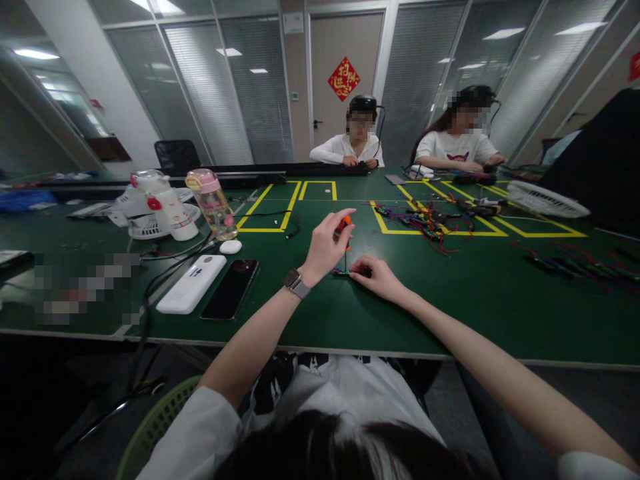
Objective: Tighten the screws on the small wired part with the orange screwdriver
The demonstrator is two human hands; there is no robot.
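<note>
In the middle of the head view my left hand [324,248], with a watch on its wrist, is closed round the orange handle of a screwdriver [347,221]. The screwdriver stands upright, and its thin shaft runs down to a small circuit board [343,272] on the green table. Whether its tip sits in a screw is too small to tell. My right hand [383,280] pinches the right end of that board between thumb and fingers, low over the table. The curled fingers partly hide that end.
Beyond my right hand lies a tangle of wired boards [425,219] across yellow tape. At left are a white power bank [193,285], a black phone [230,290], an earbud case [231,247] and a pink-lidded bottle [213,203]. Two people sit across the table [320,327].
</note>
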